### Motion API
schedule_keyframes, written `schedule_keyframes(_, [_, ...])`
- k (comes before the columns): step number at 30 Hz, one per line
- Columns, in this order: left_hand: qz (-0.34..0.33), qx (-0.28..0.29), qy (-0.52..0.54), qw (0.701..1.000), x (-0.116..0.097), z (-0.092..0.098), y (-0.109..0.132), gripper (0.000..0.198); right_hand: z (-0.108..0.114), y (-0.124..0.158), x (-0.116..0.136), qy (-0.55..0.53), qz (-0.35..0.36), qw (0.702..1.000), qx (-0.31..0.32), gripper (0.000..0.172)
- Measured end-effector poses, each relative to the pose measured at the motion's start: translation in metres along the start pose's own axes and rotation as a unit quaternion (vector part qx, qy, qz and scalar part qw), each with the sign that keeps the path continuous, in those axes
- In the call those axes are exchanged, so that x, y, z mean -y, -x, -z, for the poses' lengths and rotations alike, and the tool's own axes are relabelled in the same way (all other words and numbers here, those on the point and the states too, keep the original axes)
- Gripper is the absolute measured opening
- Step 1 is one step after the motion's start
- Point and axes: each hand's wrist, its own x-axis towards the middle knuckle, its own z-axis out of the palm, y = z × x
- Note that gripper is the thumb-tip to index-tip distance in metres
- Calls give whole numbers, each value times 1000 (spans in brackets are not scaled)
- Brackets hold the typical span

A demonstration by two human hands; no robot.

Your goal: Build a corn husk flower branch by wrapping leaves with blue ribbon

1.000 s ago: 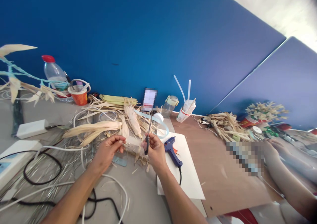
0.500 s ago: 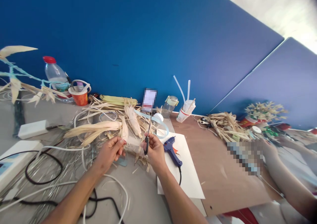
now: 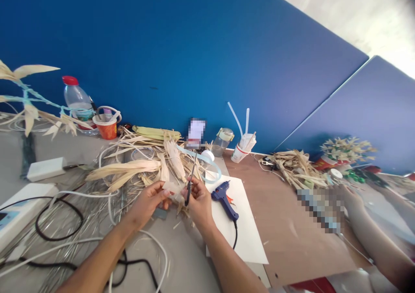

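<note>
A small, thin, pale piece of corn husk [image 3: 171,187] is pinched between the thumb and fingers of my left hand [image 3: 151,201]. Close beside it, my right hand [image 3: 200,201] grips a pair of dark scissors [image 3: 188,191], whose blades point up and away from me. The husk piece reaches toward the scissors; whether it touches them I cannot tell. Just beyond both hands lie dry corn husks [image 3: 129,168] in a loose heap. To the right of my right hand, a blue glue gun [image 3: 223,198] rests on a white sheet [image 3: 249,237].
Cables [image 3: 165,250] and many thin wires [image 3: 87,224] cover the left side. Behind stand an orange cup [image 3: 107,131], a bottle [image 3: 76,98], a phone [image 3: 195,131], a jar [image 3: 222,142] and a white cup [image 3: 239,153]. A co-worker's hand [image 3: 350,198] is at the right.
My left hand now holds the pale husk piece higher and flatter beside the scissors. My right hand has shifted slightly left and down with the scissors. The view has moved a little.
</note>
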Motion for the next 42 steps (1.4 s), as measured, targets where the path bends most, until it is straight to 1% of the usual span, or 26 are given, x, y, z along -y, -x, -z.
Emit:
schedule_keyframes(4, [7, -25, 53, 998, 0, 2, -1, 21, -6, 5, -5, 56, 21, 998, 19, 35])
schedule_keyframes(6, [15, -52, 91, 994, -2, 3, -2, 21, -6, 7, -7, 81, 28, 996, 40, 36])
schedule_keyframes(9, [16, -98, 128, 987, -5, 4, -4, 22, 1, 9, -5, 123, 34, 988, 85, 39])
schedule_keyframes(11, [8, -124, 135, 983, -6, 6, -5, 23, 7, 10, -1, 166, 54, 978, 117, 40])
schedule_keyframes(15, [-6, -157, 117, 981, -6, 9, -8, 26, 16, 10, 8, 274, 118, 941, 159, 36])
schedule_keyframes(17, [-15, -167, 107, 980, -7, 9, -8, 26, 16, 11, 11, 305, 127, 928, 173, 35])
schedule_keyframes(23, [-23, -179, 76, 981, -10, 8, -8, 25, 13, 14, 16, 350, 144, 903, 203, 27])
schedule_keyframes(35, [-38, -175, 22, 984, 5, 17, -11, 21, 12, 16, 19, 387, 120, 889, 213, 23])
schedule_keyframes(42, [-39, -169, -5, 985, 6, 17, -11, 20, 12, 16, 19, 386, 121, 889, 215, 25])
